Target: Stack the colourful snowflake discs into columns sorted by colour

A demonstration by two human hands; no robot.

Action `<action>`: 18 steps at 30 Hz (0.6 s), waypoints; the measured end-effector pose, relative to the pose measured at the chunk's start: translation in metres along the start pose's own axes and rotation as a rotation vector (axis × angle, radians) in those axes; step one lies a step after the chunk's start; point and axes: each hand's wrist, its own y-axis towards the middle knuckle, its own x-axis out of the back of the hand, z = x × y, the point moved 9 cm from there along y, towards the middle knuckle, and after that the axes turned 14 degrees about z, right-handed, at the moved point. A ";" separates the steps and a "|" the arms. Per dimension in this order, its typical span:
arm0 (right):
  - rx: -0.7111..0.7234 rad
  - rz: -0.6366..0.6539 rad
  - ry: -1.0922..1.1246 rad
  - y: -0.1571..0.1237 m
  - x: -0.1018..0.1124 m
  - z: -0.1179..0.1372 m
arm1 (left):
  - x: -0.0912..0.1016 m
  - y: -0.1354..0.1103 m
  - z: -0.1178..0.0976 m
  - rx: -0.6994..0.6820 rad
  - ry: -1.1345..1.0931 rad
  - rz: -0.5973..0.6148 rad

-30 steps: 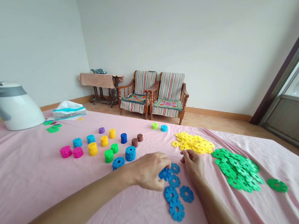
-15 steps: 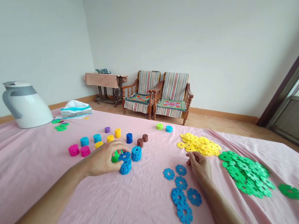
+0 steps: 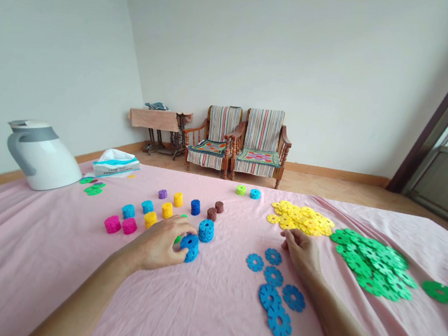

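My left hand [image 3: 167, 242] pinches the top blue notched disc [image 3: 189, 240] between thumb and fingers. That disc lies on a short blue stack. Just behind it stands a second blue stack [image 3: 205, 231], and green discs [image 3: 178, 238] are partly hidden by my fingers. My right hand [image 3: 300, 251] rests on the pink cloth with its fingers curled in, and I see nothing in it. Near its left side lie several loose blue discs [image 3: 274, 276], two of them overlapping. A pile of yellow discs [image 3: 302, 218] is just beyond its knuckles.
Small stacks stand left of centre: pink [image 3: 129, 226], light blue [image 3: 147, 207], yellow [image 3: 167, 210], dark blue [image 3: 195, 207] and brown [image 3: 211, 214]. A green pile [image 3: 375, 264] spreads at right. A white jug [image 3: 55, 164] and a tissue box [image 3: 116, 165] occupy the far left.
My left hand has lowered the tilted blue disc flat onto the blue stack. My right hand stays where it was. The view has shifted slightly.
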 end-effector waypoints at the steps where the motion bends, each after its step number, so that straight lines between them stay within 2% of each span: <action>1: 0.000 -0.001 -0.001 0.000 0.000 0.000 | 0.000 0.000 0.000 0.003 0.001 0.002; 14: 0.000 -0.001 0.010 0.001 0.000 -0.002 | 0.002 0.001 -0.001 0.012 -0.025 0.004; 16: 0.000 0.001 0.013 0.001 0.000 -0.003 | 0.010 -0.001 -0.003 -0.005 -0.035 -0.056; 18: 0.001 -0.001 0.015 0.002 -0.001 -0.003 | 0.023 -0.005 -0.004 -0.001 -0.062 -0.174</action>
